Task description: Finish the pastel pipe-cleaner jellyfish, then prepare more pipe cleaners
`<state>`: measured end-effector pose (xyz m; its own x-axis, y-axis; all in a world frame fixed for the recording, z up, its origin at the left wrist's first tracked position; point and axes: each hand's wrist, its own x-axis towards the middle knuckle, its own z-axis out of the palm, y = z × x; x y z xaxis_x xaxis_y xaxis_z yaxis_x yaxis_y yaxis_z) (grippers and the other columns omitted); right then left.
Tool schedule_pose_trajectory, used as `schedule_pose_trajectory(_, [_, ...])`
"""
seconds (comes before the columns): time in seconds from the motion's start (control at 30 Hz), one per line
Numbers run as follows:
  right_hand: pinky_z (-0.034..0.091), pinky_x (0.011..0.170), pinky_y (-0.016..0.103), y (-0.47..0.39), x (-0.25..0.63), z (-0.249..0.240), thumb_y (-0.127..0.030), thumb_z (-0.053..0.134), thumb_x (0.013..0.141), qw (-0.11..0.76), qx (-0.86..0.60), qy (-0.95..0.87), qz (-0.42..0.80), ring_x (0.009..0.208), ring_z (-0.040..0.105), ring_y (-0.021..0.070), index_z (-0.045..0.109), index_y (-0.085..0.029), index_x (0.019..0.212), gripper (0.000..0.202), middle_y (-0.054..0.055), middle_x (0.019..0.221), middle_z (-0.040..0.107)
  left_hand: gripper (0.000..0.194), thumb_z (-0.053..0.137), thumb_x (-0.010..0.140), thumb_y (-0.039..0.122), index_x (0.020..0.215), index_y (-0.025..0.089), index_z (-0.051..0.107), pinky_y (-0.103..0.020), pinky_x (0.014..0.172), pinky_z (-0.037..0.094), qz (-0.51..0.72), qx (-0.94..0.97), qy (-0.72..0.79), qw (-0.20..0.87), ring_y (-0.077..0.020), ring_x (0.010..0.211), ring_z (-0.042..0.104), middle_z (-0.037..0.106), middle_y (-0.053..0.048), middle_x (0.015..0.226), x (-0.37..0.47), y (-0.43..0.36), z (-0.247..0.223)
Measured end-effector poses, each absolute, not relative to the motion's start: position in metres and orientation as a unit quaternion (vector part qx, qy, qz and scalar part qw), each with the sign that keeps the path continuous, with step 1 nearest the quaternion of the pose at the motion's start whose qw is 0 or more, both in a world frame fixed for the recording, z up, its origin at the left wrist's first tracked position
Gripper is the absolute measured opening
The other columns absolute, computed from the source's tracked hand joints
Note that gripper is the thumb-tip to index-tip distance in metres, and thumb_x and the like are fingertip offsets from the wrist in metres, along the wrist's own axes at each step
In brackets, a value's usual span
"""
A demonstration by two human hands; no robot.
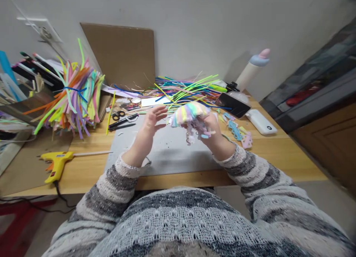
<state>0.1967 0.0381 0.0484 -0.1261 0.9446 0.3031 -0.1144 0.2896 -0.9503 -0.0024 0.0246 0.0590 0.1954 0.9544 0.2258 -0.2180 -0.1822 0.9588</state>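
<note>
A pastel striped jellyfish-like craft (pixel 189 114), seemingly made of pipe cleaners, is held up above the grey mat (pixel 167 153). Its domed top is banded in yellow, pink, mint and blue, and curly strands hang below. My right hand (pixel 213 133) grips it from the right, with the fingers partly hidden behind it. To its left, my left hand (pixel 148 129) is raised with fingers apart, holding nothing. Blue and pink curled pieces (pixel 236 131) lie on the table just right of my right hand.
A yellow glue gun (pixel 59 162) lies at left, below a tied bundle of pipe cleaners (pixel 75 97). Loose pipe cleaners (pixel 189 88) pile at the back. Scissors (pixel 119 115), a phone (pixel 233 104), a white power bank (pixel 261 122) and a bottle (pixel 249 72) surround the mat; cardboard (pixel 125 53) leans on the wall.
</note>
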Motion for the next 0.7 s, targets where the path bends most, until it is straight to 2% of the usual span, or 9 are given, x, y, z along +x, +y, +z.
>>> schedule_pose_trajectory(0.07, [0.055, 0.056, 0.03, 0.038, 0.197, 0.04, -0.051, 0.073, 0.07, 0.507, -0.349, -0.539, 0.575, 0.063, 0.064, 0.0153, 0.063, -0.022, 0.086, 0.035, 0.002, 0.074, 0.066, 0.058, 0.046, 0.086, 0.068, 0.134, 0.034, 0.046, -0.04, 0.095, 0.047, 0.497, 0.523, 0.308, 0.62, -0.0248, 0.122, 0.052, 0.049, -0.005, 0.142, 0.004, 0.023, 0.054])
schedule_pose_trajectory(0.13, [0.053, 0.05, 0.025, 0.034, 0.199, 0.032, -0.045, 0.077, 0.067, 0.444, -0.371, -0.499, 0.645, 0.055, 0.062, 0.0133, 0.061, -0.02, 0.085, 0.034, 0.0, 0.066, 0.065, 0.055, 0.046, 0.09, 0.061, 0.139, 0.039, 0.039, -0.044, 0.095, 0.048, 0.466, 0.484, 0.284, 0.684, -0.0255, 0.122, 0.053, 0.047, -0.003, 0.145, 0.009, 0.02, 0.046])
schedule_pose_trajectory(0.23, [0.053, 0.049, 0.022, 0.024, 0.202, 0.024, -0.038, 0.075, 0.068, 0.374, -0.419, -0.437, 0.703, 0.054, 0.066, 0.0135, 0.058, -0.019, 0.083, 0.03, 0.001, 0.062, 0.067, 0.05, 0.049, 0.093, 0.051, 0.139, 0.034, 0.042, -0.042, 0.09, 0.053, 0.433, 0.421, 0.269, 0.75, -0.0251, 0.111, 0.061, 0.053, -0.006, 0.139, 0.012, 0.017, 0.032])
schedule_pose_trajectory(0.33, [0.054, 0.051, 0.021, 0.016, 0.204, 0.02, -0.037, 0.071, 0.073, 0.344, -0.426, -0.412, 0.728, 0.056, 0.068, 0.0139, 0.055, -0.018, 0.085, 0.027, 0.004, 0.067, 0.071, 0.047, 0.041, 0.096, 0.048, 0.136, 0.024, 0.047, -0.042, 0.088, 0.054, 0.403, 0.343, 0.269, 0.805, -0.0251, 0.104, 0.066, 0.063, -0.011, 0.126, 0.009, 0.016, 0.021])
schedule_pose_trajectory(0.47, [0.053, 0.047, 0.025, 0.014, 0.208, 0.009, -0.049, 0.061, 0.079, 0.353, -0.423, -0.431, 0.715, 0.053, 0.067, 0.0168, 0.054, -0.018, 0.094, 0.035, 0.004, 0.066, 0.069, 0.05, 0.026, 0.1, 0.046, 0.133, 0.017, 0.051, -0.042, 0.088, 0.054, 0.384, 0.257, 0.27, 0.845, -0.0254, 0.103, 0.067, 0.068, -0.014, 0.117, 0.003, 0.015, 0.015])
schedule_pose_trajectory(0.57, [0.047, 0.043, 0.023, 0.017, 0.214, 0.0, -0.05, 0.058, 0.082, 0.416, -0.445, -0.468, 0.64, 0.048, 0.06, 0.0125, 0.054, -0.02, 0.1, 0.036, 0.0, 0.067, 0.063, 0.054, 0.025, 0.099, 0.049, 0.132, 0.016, 0.052, -0.039, 0.078, 0.057, 0.376, 0.234, 0.277, 0.853, -0.0257, 0.097, 0.068, 0.069, -0.015, 0.114, 0.0, 0.013, 0.009])
schedule_pose_trajectory(0.63, [0.049, 0.049, 0.023, 0.018, 0.217, -0.005, -0.044, 0.062, 0.081, 0.467, -0.444, -0.514, 0.567, 0.061, 0.06, 0.0112, 0.055, -0.022, 0.105, 0.034, 0.001, 0.084, 0.063, 0.055, 0.029, 0.098, 0.052, 0.133, 0.016, 0.052, -0.037, 0.072, 0.057, 0.375, 0.231, 0.282, 0.852, -0.0257, 0.093, 0.068, 0.069, -0.015, 0.112, -0.001, 0.012, 0.003])
schedule_pose_trajectory(0.7, [0.053, 0.065, 0.026, 0.018, 0.22, -0.007, -0.038, 0.066, 0.08, 0.481, -0.41, -0.58, 0.514, 0.082, 0.061, 0.0137, 0.056, -0.024, 0.108, 0.033, 0.004, 0.105, 0.06, 0.054, 0.034, 0.097, 0.052, 0.134, 0.017, 0.051, -0.036, 0.071, 0.056, 0.371, 0.231, 0.287, 0.852, -0.0254, 0.094, 0.068, 0.069, -0.014, 0.112, -0.001, 0.01, -0.001])
